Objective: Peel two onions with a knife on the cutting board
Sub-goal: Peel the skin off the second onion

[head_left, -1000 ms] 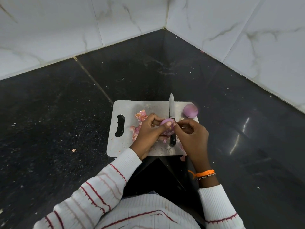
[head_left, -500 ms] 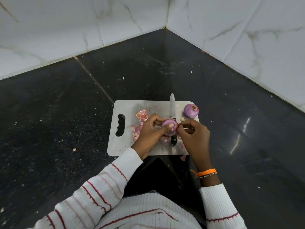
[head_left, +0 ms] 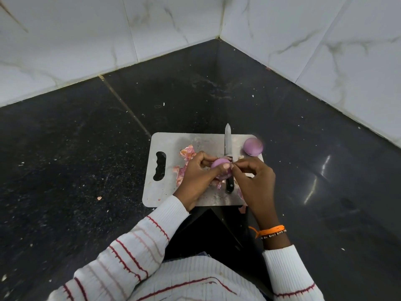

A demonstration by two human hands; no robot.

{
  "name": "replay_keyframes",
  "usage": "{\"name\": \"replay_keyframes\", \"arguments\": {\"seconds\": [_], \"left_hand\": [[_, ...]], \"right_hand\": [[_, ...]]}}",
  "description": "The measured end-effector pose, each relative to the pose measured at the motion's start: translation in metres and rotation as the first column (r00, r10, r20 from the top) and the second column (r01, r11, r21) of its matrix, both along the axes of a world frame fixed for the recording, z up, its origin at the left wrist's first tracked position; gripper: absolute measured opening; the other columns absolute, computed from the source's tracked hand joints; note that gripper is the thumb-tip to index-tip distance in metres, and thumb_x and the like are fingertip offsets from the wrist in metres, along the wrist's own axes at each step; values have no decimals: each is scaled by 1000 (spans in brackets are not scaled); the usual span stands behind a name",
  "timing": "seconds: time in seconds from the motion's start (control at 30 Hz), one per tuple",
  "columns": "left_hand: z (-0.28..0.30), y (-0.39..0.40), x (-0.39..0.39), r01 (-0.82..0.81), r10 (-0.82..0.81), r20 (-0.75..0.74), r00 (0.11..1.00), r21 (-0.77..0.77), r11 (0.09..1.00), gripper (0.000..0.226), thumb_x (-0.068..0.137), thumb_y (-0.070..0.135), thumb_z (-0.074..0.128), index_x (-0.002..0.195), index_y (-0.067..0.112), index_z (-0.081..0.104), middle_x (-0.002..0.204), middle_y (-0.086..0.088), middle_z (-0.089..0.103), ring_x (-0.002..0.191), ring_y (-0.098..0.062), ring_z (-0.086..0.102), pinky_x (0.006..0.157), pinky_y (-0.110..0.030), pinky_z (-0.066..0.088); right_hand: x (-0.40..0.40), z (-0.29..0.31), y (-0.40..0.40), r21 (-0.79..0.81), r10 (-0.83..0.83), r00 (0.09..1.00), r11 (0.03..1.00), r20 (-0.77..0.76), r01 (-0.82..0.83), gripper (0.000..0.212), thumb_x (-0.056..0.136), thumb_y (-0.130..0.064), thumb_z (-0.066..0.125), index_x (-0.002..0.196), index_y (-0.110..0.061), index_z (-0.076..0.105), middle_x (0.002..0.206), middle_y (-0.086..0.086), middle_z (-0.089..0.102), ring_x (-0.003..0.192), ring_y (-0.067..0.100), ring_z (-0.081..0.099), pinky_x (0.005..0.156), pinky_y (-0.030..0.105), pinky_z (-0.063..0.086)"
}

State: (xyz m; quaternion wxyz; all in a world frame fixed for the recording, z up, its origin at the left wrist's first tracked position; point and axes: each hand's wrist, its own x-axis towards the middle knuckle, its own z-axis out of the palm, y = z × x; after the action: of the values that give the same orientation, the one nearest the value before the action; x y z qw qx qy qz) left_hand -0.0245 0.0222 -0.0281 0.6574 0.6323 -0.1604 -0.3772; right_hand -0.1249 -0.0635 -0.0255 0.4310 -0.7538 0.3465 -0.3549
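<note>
left hand (head_left: 196, 173) grips onion (head_left: 220, 165) mid-frame; right hand (head_left: 252, 178) pinches its skin | knife (head_left: 228, 157) lies on cutting board (head_left: 173, 144)

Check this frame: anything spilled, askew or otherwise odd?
Mostly tidy. Bits of onion skin have slipped off the cutting board's near edge, and a fleck lies on the counter to its left. The knife lies unused, its tip overhanging the far edge.
</note>
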Motion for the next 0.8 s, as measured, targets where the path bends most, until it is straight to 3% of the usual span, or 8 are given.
{"name": "replay_keyframes", "arguments": {"seconds": [0.17,0.3,0.43,0.6,0.8], "left_hand": [[-1,-1,0,12,-12,13,1000,15,1000,32,81,15,72,106,1,58,96,-11,60,77,-17,62,48,-14,48],[1,0,3,17,-27,-131,991,-72,997,25,86,15,65,105,1,56,94,-7,63,78,-15,69,58,-22,57],[2,0,5,19,-43,-209,977,-114,993,16,92,14,57,106,6,57,99,-8,62,81,-17,70,65,-25,59],[0,-1,2,36,-52,-172,984,-96,995,23,91,14,58,112,6,60,100,-7,65,86,-16,70,69,-26,59],[2,-1,1,21,-30,-123,992,-77,997,30,87,16,64,114,3,60,106,-18,66,88,-22,71,72,-32,60]], "right_hand": [[1,-5,-3,-82,-6,994,997,-108,-3,2,78,-6,70,79,-8,70,79,2,65,69,9,61,64,15,49],[-1,-14,-8,-90,-35,985,996,-168,20,4,80,-7,69,77,-10,68,83,5,65,70,15,62,62,10,45],[-1,-14,-8,-40,-52,991,998,-123,47,13,78,1,68,79,-12,69,81,1,66,74,17,64,66,6,46],[4,-4,2,22,-53,998,998,-32,54,20,89,-3,55,90,-14,71,85,-2,70,82,15,67,79,32,55],[6,7,9,24,-35,999,999,-23,36,10,80,-18,71,90,-15,72,80,-7,70,75,4,67,74,16,54]]}}
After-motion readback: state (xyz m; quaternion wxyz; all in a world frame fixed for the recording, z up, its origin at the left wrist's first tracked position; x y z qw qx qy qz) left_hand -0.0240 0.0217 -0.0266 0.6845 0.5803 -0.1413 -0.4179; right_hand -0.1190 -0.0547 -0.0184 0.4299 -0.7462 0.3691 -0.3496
